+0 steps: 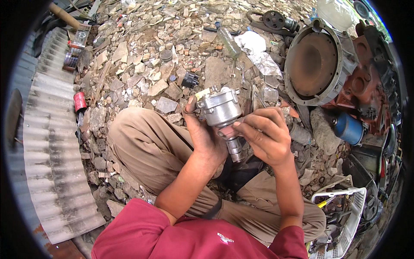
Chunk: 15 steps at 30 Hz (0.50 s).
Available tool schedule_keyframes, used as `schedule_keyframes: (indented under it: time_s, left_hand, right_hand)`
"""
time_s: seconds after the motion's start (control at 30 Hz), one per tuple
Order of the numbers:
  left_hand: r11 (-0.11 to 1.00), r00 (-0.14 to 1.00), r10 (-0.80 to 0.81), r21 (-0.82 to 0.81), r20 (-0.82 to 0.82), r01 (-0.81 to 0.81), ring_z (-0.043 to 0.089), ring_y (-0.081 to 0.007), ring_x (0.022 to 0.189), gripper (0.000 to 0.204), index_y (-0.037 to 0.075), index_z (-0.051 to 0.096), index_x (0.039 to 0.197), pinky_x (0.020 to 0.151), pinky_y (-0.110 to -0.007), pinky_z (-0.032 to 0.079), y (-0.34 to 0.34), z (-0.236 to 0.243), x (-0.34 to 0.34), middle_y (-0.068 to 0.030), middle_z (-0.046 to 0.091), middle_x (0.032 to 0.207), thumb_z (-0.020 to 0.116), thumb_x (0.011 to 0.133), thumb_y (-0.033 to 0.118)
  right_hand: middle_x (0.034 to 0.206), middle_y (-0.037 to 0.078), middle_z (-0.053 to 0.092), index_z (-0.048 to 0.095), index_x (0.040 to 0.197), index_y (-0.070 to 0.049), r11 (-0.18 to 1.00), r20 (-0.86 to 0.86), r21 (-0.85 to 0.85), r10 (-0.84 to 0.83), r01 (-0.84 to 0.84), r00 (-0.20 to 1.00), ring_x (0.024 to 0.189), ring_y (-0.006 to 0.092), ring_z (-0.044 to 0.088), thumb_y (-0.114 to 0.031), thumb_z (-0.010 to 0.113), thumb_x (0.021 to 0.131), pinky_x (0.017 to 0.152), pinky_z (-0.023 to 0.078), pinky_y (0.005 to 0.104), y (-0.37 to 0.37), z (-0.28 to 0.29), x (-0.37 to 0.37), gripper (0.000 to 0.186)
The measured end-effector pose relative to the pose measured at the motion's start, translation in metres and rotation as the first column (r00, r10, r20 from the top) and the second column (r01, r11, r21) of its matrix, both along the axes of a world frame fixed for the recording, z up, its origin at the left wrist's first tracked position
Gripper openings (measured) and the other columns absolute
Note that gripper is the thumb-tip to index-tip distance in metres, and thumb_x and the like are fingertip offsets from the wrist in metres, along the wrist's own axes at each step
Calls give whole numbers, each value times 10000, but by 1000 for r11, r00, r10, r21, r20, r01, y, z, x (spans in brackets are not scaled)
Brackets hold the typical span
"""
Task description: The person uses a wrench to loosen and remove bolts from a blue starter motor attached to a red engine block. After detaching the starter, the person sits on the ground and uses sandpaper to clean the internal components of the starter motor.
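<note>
In front of my crossed legs I hold a silvery metal ignition distributor (221,105), tilted, with its wide round housing up and its narrow shaft end down. My left hand (202,134) is closed around its left side, the thumb against the housing. My right hand (267,134) pinches a small reddish-brown piece (227,131), perhaps sandpaper, against the neck below the housing. On the rubble just beyond lies a black distributor cap (190,80) with several upright terminals.
Broken stone covers the ground. Two wrenches (233,69), a clear plastic bottle (228,41) and a white cloth (258,52) lie ahead. At right are a large round metal housing (291,82), a blue filter (348,129) and a white basket (360,203) of tools. Corrugated sheeting (54,151) runs along the left.
</note>
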State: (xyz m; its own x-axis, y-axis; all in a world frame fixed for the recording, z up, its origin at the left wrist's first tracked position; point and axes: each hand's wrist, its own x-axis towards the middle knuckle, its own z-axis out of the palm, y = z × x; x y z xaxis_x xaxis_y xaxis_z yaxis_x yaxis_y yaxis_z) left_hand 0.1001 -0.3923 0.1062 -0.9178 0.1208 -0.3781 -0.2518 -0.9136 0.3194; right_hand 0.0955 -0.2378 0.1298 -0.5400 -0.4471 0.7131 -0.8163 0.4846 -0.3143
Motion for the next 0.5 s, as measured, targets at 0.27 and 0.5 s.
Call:
schedule_keyframes:
  time_s: [0.27, 0.5]
  left_hand:
    - [996, 999, 36, -78, 14, -34, 640, -221, 820, 704, 64, 596, 1155, 725, -370, 532, -1, -6, -1, -83, 660, 972, 417, 888, 690]
    - [993, 992, 85, -91, 89, -77, 642, -216, 874, 632, 72, 584, 1171, 771, -362, 536, 2, -2, 0, -82, 656, 1054, 416, 925, 629]
  right_hand:
    - [959, 44, 652, 727, 941, -45, 1000, 27, -20, 0, 1, 1000, 870, 255, 617, -46, 745, 668, 730, 479, 360, -4, -11, -2, 273]
    - [936, 69, 659, 717, 943, -26, 999, 61, -37, 32, -29, 998, 865, 269, 634, -43, 756, 652, 732, 522, 378, -2, -8, 1, 294]
